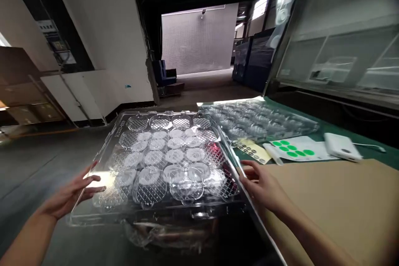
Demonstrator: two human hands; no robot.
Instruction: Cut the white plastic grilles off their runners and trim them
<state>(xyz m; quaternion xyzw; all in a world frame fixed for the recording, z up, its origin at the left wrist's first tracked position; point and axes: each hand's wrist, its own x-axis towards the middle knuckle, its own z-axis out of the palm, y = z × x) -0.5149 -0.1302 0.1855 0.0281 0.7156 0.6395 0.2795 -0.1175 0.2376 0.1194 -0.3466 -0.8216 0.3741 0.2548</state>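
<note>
blister tray (156, 162) centre | second tray (258, 120) behind right, on table (374, 153) | sticker sheet (296, 149) before it

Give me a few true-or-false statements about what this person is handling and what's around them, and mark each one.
1. The left hand and right hand both touch a clear plastic tray. True.
2. More clear trays lie on a green mat. True.
3. The stickers on the sheet are square. False: they are round and green.
4. The white box sits on the cardboard. False: it sits on the green mat.
</note>
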